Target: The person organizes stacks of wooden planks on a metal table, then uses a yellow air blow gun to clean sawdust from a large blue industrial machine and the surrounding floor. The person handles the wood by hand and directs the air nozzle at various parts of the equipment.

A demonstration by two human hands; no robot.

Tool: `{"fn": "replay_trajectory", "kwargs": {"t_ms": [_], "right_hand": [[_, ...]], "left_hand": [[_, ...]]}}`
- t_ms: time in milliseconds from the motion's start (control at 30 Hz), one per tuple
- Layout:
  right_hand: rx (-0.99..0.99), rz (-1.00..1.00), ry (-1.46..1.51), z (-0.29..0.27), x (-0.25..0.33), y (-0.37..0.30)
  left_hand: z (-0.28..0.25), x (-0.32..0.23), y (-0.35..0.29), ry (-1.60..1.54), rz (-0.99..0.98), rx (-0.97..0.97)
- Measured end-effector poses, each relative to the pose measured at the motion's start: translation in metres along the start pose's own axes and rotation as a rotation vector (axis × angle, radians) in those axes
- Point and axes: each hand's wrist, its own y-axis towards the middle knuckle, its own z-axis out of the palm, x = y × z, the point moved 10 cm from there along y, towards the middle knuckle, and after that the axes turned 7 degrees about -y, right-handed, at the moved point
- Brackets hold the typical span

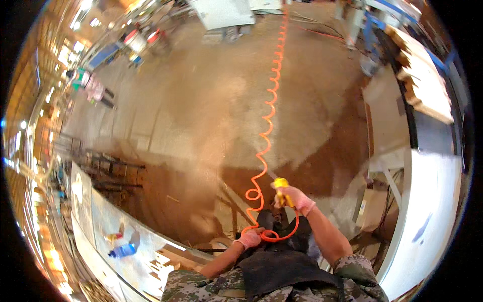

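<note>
My right hand (298, 198), in a pale glove, is wrapped round a yellow air blow gun (280, 183). Its thin nozzle points away from me and slightly left, over the floor. From the gun's lower end an orange coiled air hose (275, 239) loops toward my body, passes my left hand (250, 238), and stretches in coils to the far side of the room. That left hand, also gloved, is closed on the hose low in front of my dark apron (287, 277). Its fingertips are partly hidden.
At left a long worktable (100, 221) bears a blue bottle (122, 250). A white-topped table (427, 211) and stacked wooden boards (422, 80) stand at right. Brown dust covers the floor (201, 110). Another person (91, 85) is at the far left; a white cabinet (224, 12) stands far ahead.
</note>
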Motion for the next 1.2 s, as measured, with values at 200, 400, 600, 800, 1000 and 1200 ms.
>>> {"fn": "replay_trajectory", "kwargs": {"t_ms": [200, 400, 600, 800, 1000, 1200], "right_hand": [[0.382, 0.14, -1.717, 0.191, -0.023, 0.136], [-0.067, 0.031, -1.924, 0.228, 0.014, 0.215], [-0.273, 0.024, -1.943, 0.185, 0.089, 0.246], [-0.376, 0.082, -1.753, 0.09, 0.207, 0.241], [-0.368, -0.298, -0.927, -0.069, 0.278, 0.153], [-0.613, -0.269, 0.646, -0.376, 0.092, -0.039]], "left_hand": [[0.023, 0.023, 0.031, -0.363, 0.115, 0.047], [-0.005, 0.019, 0.003, -0.441, 0.048, -0.185], [-0.03, 0.017, 0.015, -0.627, -0.099, -0.381], [-0.079, -0.081, 0.06, -0.847, -0.243, -0.189], [-0.107, -0.159, 0.133, -0.385, 0.016, -0.174], [-0.089, -0.209, 0.213, 0.106, 0.139, 0.123]]}}
